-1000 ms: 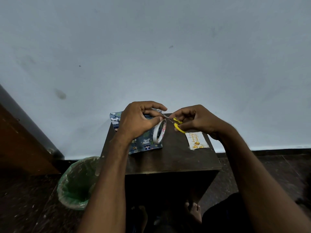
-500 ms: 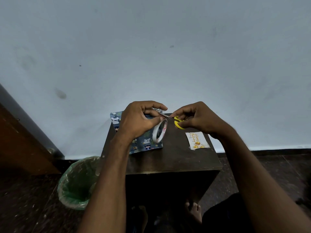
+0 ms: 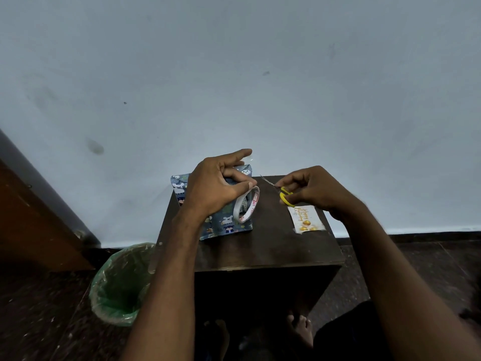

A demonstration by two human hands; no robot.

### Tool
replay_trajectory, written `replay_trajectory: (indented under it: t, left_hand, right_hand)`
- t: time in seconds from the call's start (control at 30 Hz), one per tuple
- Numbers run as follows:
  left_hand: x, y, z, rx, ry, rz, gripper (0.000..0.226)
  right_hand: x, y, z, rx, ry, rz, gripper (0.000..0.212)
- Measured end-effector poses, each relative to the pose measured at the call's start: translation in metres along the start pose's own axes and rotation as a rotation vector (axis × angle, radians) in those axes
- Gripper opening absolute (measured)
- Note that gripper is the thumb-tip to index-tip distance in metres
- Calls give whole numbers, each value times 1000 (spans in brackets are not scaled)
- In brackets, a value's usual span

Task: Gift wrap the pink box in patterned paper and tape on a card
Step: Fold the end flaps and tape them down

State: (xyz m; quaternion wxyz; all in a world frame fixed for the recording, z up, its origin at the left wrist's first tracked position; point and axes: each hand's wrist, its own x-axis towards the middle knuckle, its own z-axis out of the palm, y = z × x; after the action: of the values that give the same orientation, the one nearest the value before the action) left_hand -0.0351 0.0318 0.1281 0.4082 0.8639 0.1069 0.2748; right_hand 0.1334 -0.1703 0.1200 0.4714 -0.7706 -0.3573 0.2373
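Evidently a strip has just been cut: the left hand [image 3: 216, 186] has its fingers [image 3: 235, 175] curled round the tape roll [image 3: 246, 204], index lifted with what looks like a clear piece clinging, held above the wrapped box [image 3: 223, 222] at frame centre. The right hand [image 3: 312, 190] grips yellow-handled scissors [image 3: 282, 194], blades tilted up-left, over the birthday card [image 3: 305, 219] lying flat on the desk [image 3: 260, 246].

Wrapped box [image 3: 226, 222] partly hidden behind left hand [image 3: 216, 186].
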Motion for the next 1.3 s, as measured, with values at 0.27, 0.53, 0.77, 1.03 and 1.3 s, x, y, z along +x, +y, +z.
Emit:
replay_trajectory:
  t: [0.27, 0.53, 0.77, 1.03, 1.3]
  left_hand:
    - [1, -3, 0, -37, -20, 8, 61]
    - [0, -7, 1, -66, -7, -2, 47]
    - [-2, -5, 2, -54, 37, -11, 43]
    - [-10, -11, 12, 104, 143, -13, 26]
    - [-12, -9, 17, -32, 156, -56, 20]
  right_hand:
    - [20, 35, 77, -826, 120, 116, 25]
    - [28, 26, 87, -670, 282, 0, 8]
    - [17, -33, 66, 294, 345, -355, 20]
    - [27, -21, 69, 214, 265, -422, 26]
    - [31, -20, 74, 316, 310, -411, 31]
